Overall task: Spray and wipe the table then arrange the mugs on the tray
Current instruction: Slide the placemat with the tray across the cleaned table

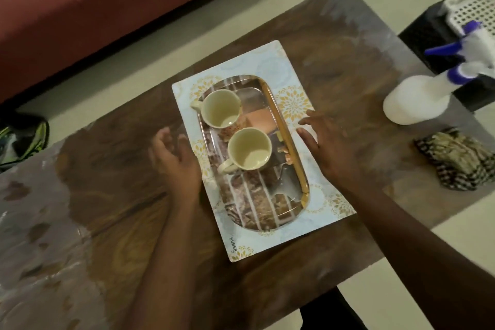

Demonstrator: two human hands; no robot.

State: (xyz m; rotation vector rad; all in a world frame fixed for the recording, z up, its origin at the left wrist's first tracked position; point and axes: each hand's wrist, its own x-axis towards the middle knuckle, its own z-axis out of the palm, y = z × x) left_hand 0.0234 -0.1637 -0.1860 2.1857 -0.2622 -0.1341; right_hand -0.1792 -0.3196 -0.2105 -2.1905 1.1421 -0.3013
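Two cream mugs stand upright on a shiny oval tray [284,126] with gold rims: one mug [220,108] toward the far end, the other mug [249,149] near the middle. The tray lies on a pale blue placemat [292,104] with gold flowers, on the brown wooden table [107,182]. My left hand [174,158] hovers by the tray's left rim, fingers relaxed and holding nothing. My right hand [326,147] is spread over the mat to the right of the tray, fingers straight. A white spray bottle [417,99] with a purple trigger and a patterned cloth [458,161] sit at the table's right edge.
A red sofa [93,8] stands beyond the table's far side. A black stool with a white perforated basket [474,8] is at the upper right. A dark bag [18,136] lies on the floor at the left. The table's near left surface shows pale patches.
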